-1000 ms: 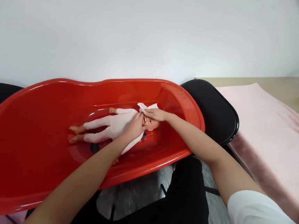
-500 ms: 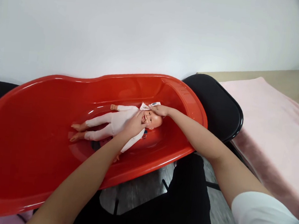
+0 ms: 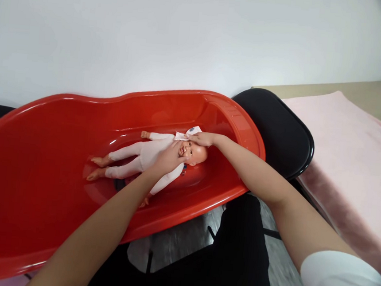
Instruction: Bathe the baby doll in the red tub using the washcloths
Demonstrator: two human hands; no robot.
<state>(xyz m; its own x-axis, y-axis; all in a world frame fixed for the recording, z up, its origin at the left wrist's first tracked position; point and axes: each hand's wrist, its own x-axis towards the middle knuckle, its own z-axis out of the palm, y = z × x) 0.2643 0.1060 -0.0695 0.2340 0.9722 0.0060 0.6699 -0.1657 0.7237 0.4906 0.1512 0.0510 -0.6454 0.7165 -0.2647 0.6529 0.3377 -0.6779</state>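
Observation:
A baby doll with white limbs and body lies on its back inside the red baby bathtub, head to the right and feet to the left. My left hand is wrapped around its upper chest and chin, with fingertips near the mouth. At the far side of the doll's head, my right hand pinches a small white cloth with a dark printed spot. The cloth lies against the doll's cheek and neck. Parts of my right fingertips are hidden by the cloth and head.
A black stool seat stands against the tub's right end. Farther right, a pale pink blanket covers a wooden surface. Behind the tub rises a white wall. My legs in black are below the near rim.
My right hand has shifted slightly left with the cloth, along the side of the doll's face. My left hand keeps its hold. The view has moved a little.

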